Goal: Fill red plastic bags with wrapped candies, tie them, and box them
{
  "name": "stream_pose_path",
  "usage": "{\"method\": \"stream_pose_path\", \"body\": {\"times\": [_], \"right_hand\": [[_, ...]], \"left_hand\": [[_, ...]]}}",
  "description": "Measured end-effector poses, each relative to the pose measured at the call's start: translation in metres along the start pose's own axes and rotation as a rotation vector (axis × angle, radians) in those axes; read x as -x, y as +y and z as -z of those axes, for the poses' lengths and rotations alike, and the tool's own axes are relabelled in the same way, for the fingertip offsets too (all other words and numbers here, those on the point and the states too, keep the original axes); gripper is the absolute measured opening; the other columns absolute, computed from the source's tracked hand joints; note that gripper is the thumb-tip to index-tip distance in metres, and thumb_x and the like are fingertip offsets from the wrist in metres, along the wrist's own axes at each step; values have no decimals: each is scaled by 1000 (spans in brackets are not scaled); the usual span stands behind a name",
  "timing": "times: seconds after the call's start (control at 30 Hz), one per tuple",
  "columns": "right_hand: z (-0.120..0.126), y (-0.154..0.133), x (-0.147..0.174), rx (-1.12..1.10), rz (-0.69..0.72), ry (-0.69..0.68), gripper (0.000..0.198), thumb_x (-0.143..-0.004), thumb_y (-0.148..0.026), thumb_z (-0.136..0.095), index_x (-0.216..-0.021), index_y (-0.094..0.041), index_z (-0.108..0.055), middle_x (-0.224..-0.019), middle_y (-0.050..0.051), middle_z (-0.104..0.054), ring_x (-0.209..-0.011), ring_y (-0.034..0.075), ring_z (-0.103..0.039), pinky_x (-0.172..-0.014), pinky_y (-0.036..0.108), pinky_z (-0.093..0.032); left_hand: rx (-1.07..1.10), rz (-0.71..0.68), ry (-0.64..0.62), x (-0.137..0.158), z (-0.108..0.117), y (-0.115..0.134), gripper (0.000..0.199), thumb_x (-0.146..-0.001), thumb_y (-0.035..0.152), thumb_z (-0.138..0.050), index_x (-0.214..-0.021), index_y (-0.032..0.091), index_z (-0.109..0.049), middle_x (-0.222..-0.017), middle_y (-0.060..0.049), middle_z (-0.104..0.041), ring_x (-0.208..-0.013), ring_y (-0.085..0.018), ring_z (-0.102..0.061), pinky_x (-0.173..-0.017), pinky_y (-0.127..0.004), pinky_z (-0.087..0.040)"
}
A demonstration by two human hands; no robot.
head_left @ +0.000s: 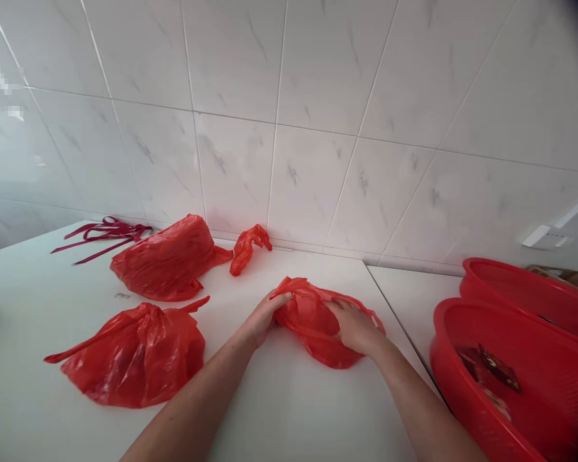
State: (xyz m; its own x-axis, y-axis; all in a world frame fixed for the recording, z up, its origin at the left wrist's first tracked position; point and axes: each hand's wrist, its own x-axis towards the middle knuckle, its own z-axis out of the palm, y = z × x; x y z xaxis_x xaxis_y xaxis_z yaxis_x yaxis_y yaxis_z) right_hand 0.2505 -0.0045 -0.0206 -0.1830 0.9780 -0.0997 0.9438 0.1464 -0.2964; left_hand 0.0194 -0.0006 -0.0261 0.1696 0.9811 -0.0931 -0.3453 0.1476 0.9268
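Red bag [313, 314]: my left fingers [280, 299] pinched its rim, right fingers [345, 308] half-spread at its mouth; gentle tension seemed advisable.

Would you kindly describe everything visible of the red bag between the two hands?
The red bag looks like thin, translucent plastic, crumpled and slightly shiny. It lies on the white table, its mouth loosely open. The left hand holds its rim; the right hand touches it at the opening. Whether it contains anything is unclear.

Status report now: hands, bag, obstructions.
Left hand, right hand: both on open red bag. Bag on white table. Knotted red bag beside left forearm.
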Motion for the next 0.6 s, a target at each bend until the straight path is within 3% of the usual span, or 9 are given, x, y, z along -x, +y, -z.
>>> {"method": "stream_pose_path", "body": {"times": [0.1, 0.2, 0.27, 0.37, 0.47, 0.6], "right_hand": [[2, -5, 0, -55, 25, 35, 76, -69, -15, -63, -141, -28, -40, -146, 6, -38, -132, 31, -33, -101, 45, -36], [13, -19, 12, -108, 67, 141, 61, -74, -27, -66, -133, -24, -50, -140, 5, -46, -129, 22, -40, -105, 34, -35], [26, -28, 29, -122, 92, 242, 39, -85, -29, -55, -124, -27, -56, -134, 0, -52, -123, 14, -46, -103, 26, -36], [57, -30, 66, -164, 176, 475, 29, -90, -29, -49, -117, -28, -60, -123, -1, -59, -112, 12, -53, -97, 24, -41], [92, -1, 114, -218, 116, 664, 24, -86, -30, -53, -108, -27, -63, -110, 2, -63, -101, 16, -58, -86, 28, -47], [112, 72, 171, -253, -64, 571, 18, -80, -29, -59, -95, -25, -68, -84, 2, -66, -79, 17, -61, -69, 28, -49]], "left_hand": [[85, 68, -75, 1, -2, 5, 40, -80, 44, -57, -108, 19, -66, -102, -10, -70, -87, -24, -66, -68, -30, -52], [151, 94, -100, -1, -1, 2, 39, -81, 40, -58, -114, 19, -63, -108, -9, -69, -94, -23, -65, -73, -28, -53], [154, 131, -3, -5, 2, -1, 36, -77, 37, -65, -109, 18, -65, -101, -8, -70, -89, -23, -66, -71, -29, -55], [124, 144, 35, -11, 6, -4, 35, -77, 35, -67, -108, 20, -65, -102, -6, -70, -90, -23, -65, -69, -29, -57], [122, 151, 43, -11, 7, -3, 30, -78, 34, -66, -105, 20, -66, -100, -5, -70, -89, -21, -65, -69, -28, -58], [113, 156, 56, -10, 7, -3, 26, -80, 33, -65, -103, 21, -67, -100, -5, -69, -87, -18, -65, -71, -26, -59]]}}
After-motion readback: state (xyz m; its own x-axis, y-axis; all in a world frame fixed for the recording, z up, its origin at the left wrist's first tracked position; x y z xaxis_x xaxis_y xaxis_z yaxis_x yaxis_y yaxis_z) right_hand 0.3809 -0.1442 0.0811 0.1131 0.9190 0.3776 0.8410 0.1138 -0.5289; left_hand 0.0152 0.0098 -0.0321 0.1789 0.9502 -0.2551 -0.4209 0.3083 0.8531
